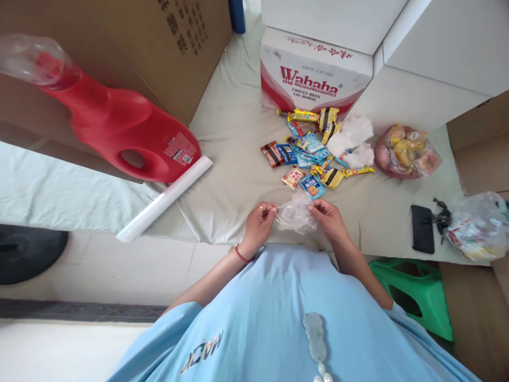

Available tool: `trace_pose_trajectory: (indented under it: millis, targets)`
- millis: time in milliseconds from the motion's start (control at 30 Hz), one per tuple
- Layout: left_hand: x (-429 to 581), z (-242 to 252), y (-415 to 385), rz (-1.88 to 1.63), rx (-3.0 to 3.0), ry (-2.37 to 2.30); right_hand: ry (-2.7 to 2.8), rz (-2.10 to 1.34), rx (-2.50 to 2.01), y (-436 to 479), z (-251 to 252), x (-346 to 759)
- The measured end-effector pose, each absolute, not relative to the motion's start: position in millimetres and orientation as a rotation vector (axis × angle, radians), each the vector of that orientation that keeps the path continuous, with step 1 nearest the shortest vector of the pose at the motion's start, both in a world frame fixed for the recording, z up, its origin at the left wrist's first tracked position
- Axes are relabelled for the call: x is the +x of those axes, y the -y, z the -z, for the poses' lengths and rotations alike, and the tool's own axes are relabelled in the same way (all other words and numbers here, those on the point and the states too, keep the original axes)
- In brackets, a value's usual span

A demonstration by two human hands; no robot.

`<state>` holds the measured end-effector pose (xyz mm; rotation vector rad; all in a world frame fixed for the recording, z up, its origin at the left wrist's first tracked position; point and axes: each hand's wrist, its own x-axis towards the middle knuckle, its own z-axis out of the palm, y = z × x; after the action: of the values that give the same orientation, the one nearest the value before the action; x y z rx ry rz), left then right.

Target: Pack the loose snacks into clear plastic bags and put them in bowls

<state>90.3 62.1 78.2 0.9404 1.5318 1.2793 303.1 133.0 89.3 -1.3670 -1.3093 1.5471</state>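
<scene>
Between my two hands is a crumpled clear plastic bag (297, 215), held just above the front edge of the cloth-covered table. My left hand (259, 223) pinches its left side, a ring on one finger and a red cord at the wrist. Its right side is gripped by the fingertips of my right hand (328, 217). Just beyond the bag lies a loose pile of small wrapped snacks, among them a blue packet (313, 187), a cream packet (293, 177) and a yellow packet (332, 178). White crumpled tissue or plastic (352, 140) rests at the pile's right.
A red jug (131, 127) and a white roll (165, 199) are at left. Behind the snacks stands a Wahaha carton (314, 74). To the right are a basket (384, 156) of bagged fruit, a black phone (422, 229) and a filled plastic bag (479, 225). A green stool (431, 313) sits below.
</scene>
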Motion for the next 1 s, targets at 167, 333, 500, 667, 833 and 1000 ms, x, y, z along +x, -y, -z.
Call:
trace_pose_trajectory:
  millis: [167, 333, 500, 667, 833, 1000]
  targets:
    - [80, -69, -60, -1.225, 0.757, -1.563, 1.128, -1.647, -1.361, -128, -83, 314]
    - [86, -82, -65, -1.128, 1.11, -1.569, 1.284, -1.501, -1.369, -121, -88, 308]
    - [103, -89, -74, -0.972, 1.519, -1.723, 1.404, -1.45, -1.391, -117, -94, 302]
    - [104, -83, -75, -0.987, 1.44, -1.761, 1.468, -1.56, -1.328, -118, -94, 313]
    - [105, -85, -70, -1.064, 1.524, -1.629, 1.449, -1.57, -1.247, -125, -95, 322]
    - [108, -88, -68, -1.123, 1.526, -1.569, 1.468, -1.492, -1.305, -139, -97, 311]
